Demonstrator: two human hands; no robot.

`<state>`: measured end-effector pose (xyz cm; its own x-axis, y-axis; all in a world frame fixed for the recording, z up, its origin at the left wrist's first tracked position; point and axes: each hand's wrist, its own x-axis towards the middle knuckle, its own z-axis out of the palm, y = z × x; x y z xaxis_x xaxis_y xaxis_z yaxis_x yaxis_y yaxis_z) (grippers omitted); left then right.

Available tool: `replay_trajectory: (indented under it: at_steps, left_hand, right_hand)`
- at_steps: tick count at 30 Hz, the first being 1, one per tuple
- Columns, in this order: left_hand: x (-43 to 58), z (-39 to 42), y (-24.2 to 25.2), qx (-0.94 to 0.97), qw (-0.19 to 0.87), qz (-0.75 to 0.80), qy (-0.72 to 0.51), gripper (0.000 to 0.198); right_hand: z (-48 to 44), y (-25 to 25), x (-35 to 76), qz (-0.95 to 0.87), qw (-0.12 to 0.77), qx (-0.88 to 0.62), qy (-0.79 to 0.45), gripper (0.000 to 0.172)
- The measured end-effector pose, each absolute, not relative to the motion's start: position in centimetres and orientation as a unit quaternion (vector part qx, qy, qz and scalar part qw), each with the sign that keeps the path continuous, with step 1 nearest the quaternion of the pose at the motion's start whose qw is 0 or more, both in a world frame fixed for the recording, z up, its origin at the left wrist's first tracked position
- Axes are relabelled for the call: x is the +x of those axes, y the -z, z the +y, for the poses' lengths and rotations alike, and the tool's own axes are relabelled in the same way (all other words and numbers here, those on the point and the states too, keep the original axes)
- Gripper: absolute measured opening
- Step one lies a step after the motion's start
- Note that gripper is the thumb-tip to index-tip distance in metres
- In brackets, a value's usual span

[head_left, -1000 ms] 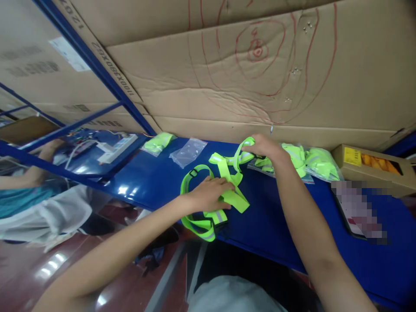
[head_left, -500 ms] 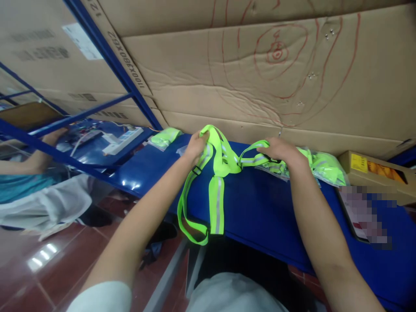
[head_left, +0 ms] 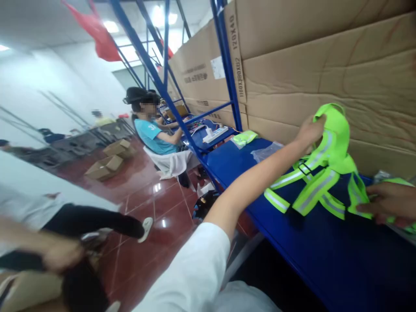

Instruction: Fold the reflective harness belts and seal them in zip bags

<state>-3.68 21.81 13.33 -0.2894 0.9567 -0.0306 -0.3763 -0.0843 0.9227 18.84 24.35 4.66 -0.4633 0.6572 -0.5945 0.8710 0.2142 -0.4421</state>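
A fluorescent yellow-green reflective vest made of straps with silver stripes hangs bunched over the blue table. My left hand is closed on its upper part and holds it raised, while the lower straps rest on the tabletop. A black buckle shows on one strap below that hand. At the right edge, my right hand has its fingers on another strap of the same vest, slightly blurred. More yellow-green material lies behind and under my right hand, partly hidden.
A bagged yellow-green vest and a clear plastic bag lie at the table's far left. Behind stands a cardboard wall beside a blue metal frame. A co-worker sits beyond a power strip; another person is at lower left.
The view has swung left, bringing the room and other people into sight. My left hand has lifted the vest's upper part, and its straps hang more spread out. My right hand remains at a strap.
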Motion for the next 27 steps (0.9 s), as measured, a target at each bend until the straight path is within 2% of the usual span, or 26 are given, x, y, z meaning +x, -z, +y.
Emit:
replay_trajectory:
  at_steps: [4, 9, 10, 13, 14, 15, 17, 18, 20, 22, 24, 26, 27]
  left_hand:
    - [-3.4, 21.6, -12.4, 0.409, 0.446, 0.527, -0.597, 0.036]
    - [-5.1, 20.3, -9.3, 0.488, 0.422, 0.573, -0.505, 0.028]
    - [-5.7, 19.5, -8.6, 0.502, 0.412, 0.582, -0.489, 0.033]
    - [-7.4, 15.4, -6.5, 0.537, 0.345, 0.609, -0.47, 0.062]
    - [-7.9, 13.3, -5.8, 0.556, 0.322, 0.607, -0.468, 0.068]
    - [-8.5, 10.9, -5.0, 0.577, 0.304, 0.599, -0.464, 0.068]
    - [-9.4, 5.8, -3.5, 0.631, 0.284, 0.577, -0.434, 0.053]
    - [-9.8, 3.4, -2.7, 0.701, 0.232, 0.564, -0.37, 0.046]
    - [-10.3, -0.7, -1.4, 0.785, 0.151, 0.535, -0.272, 0.045]
    - [-10.5, -3.3, -0.6, 0.817, 0.105, 0.522, -0.223, 0.047]
    - [-10.2, -4.5, -0.4, 0.817, 0.078, 0.523, -0.23, 0.043]
    - [-9.5, -4.8, -0.4, 0.816, 0.059, 0.519, -0.249, 0.038]
    - [-9.0, -4.8, -0.5, 0.823, 0.049, 0.511, -0.243, 0.043]
  right_hand:
    - [24.6, -4.4, 18.8, 0.774, 0.14, 0.486, 0.38, 0.015]
    - [22.4, -6.6, 17.6, 0.82, 0.143, 0.47, 0.294, 0.015]
    - [22.1, -6.8, 17.4, 0.827, 0.135, 0.47, 0.277, 0.016]
    - [20.6, -6.3, 17.8, 0.841, 0.085, 0.479, 0.236, 0.01]
    - [19.8, -5.7, 18.2, 0.843, 0.063, 0.484, 0.226, 0.013]
    - [18.8, -5.0, 18.7, 0.841, 0.04, 0.492, 0.222, 0.02]
    - [16.5, -3.3, 20.0, 0.83, 0.001, 0.505, 0.238, 0.033]
    - [15.4, -2.3, 20.6, 0.804, -0.054, 0.52, 0.282, 0.037]
    - [13.3, -0.5, 21.8, 0.754, -0.137, 0.536, 0.353, 0.041]
    - [11.7, 0.7, 22.7, 0.737, -0.173, 0.54, 0.369, 0.046]
    - [10.4, 0.9, 23.2, 0.756, -0.199, 0.54, 0.312, 0.052]
    - [9.3, 0.7, 23.3, 0.794, -0.235, 0.527, 0.192, 0.051]
    - [8.8, 0.5, 23.2, 0.82, -0.249, 0.497, 0.134, 0.049]
